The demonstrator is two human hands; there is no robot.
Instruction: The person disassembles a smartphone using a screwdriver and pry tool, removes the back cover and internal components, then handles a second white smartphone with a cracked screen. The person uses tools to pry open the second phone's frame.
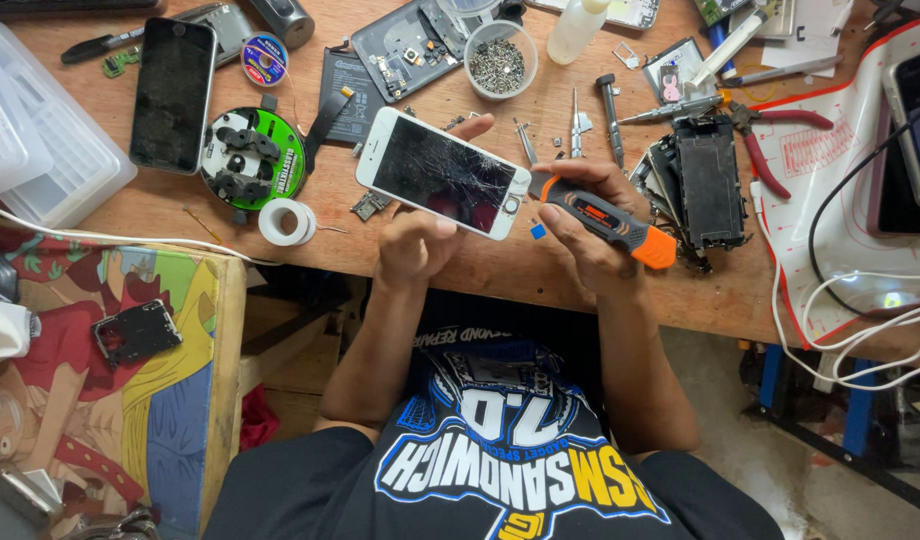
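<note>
My left hand (pixel 418 240) holds a white smartphone (pixel 442 172) with a cracked black screen, lifted over the front edge of the wooden workbench (pixel 310 250). One fingertip reaches round the phone's far side. My right hand (pixel 588 222) grips a grey and orange electric screwdriver (pixel 608 218), its tip pointing at the phone's bottom end, close to the home button. A small blue bit or tab (pixel 538 231) lies just under the screwdriver tip.
A dark phone (pixel 172 92), a green round tool (pixel 254 158), a tape roll (pixel 287 221), a cup of screws (pixel 499 62), a battery (pixel 346 92), opened phone frames (pixel 708 182), red pliers (pixel 770 150) and white cables (pixel 860 330) crowd the bench. A cartoon-printed surface (pixel 90 380) lies left.
</note>
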